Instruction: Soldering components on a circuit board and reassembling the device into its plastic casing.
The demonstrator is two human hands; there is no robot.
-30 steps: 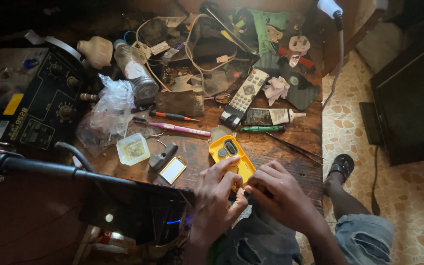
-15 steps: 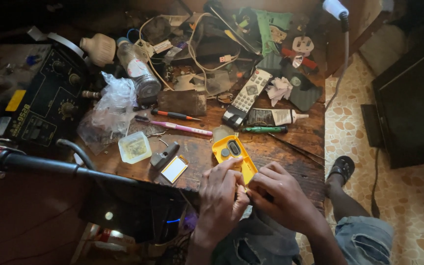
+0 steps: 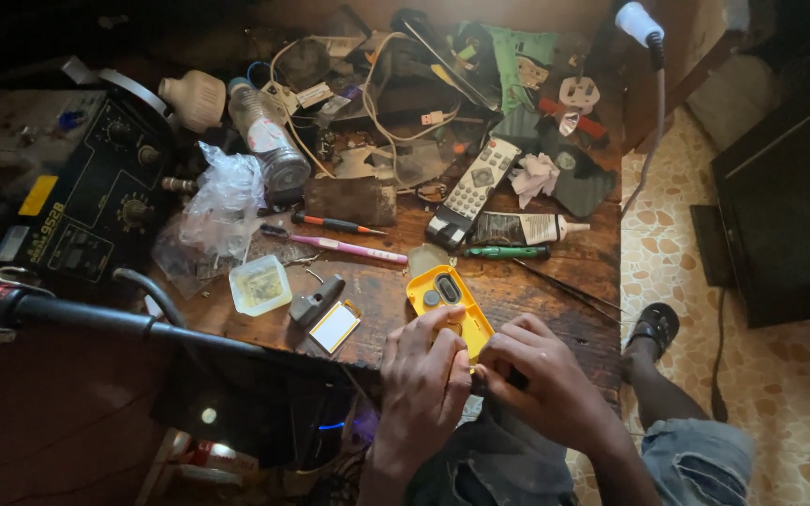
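Cluttered wooden bench [image 3: 555, 290] | yellow phone shell [image 3: 449, 298] at bench's near edge, below remote [image 3: 472, 192] | left hand [image 3: 424, 379] clamped on shell, right hand [image 3: 541, 375] pinched at its lower end | step: likely prying casing | next: steady, gentle leverage.

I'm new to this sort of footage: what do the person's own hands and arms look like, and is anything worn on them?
Both are bare. The left hand and the right hand carry no gloves, and no rings or watch can be made out in the dim light. The forearms show no sleeves as far as the picture's lower edge. No cables or markings are on them.
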